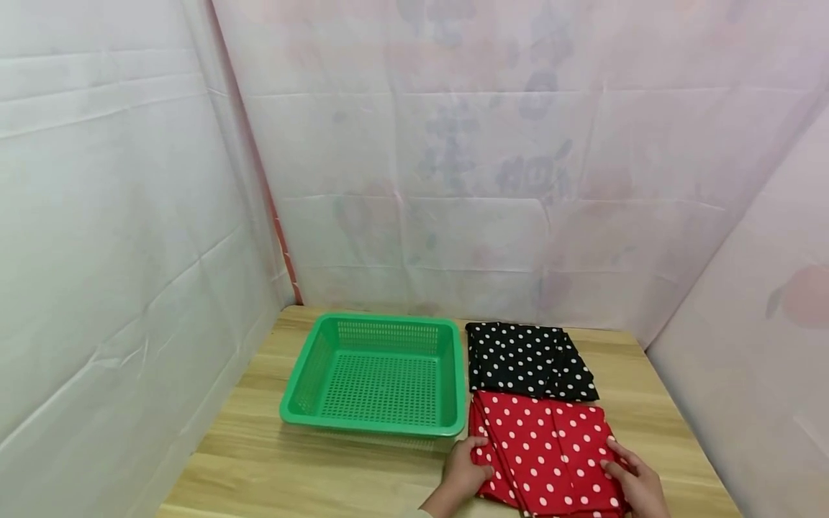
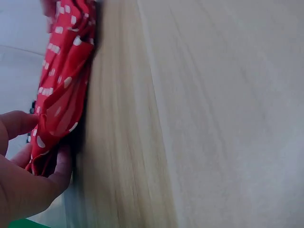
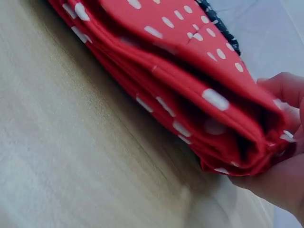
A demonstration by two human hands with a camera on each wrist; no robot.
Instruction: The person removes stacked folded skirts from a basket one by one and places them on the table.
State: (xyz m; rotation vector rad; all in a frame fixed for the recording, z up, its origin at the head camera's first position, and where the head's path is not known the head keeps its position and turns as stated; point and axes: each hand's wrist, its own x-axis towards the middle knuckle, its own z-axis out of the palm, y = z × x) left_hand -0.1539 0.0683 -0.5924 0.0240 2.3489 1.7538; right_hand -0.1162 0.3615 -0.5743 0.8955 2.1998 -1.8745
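Observation:
A folded red cloth with white dots [image 1: 544, 453] lies at the front right of the table in the head view. My left hand [image 1: 463, 467] grips its left edge, and in the left wrist view the fingers [image 2: 61, 171] curl under the folded layers. At the opposite edge my right hand [image 1: 637, 482] holds the cloth. The right wrist view shows several stacked layers of the red cloth [image 3: 190, 95] bunched against that hand [image 3: 285, 137]. Just behind it lies a folded black cloth with white dots [image 1: 524, 360].
Left of the cloths stands a green plastic basket [image 1: 372, 432] with perforated sides and bottom, holding nothing. The wooden table [image 1: 311, 475] is bounded by pale hanging sheets [image 1: 414, 237] at the back and both sides.

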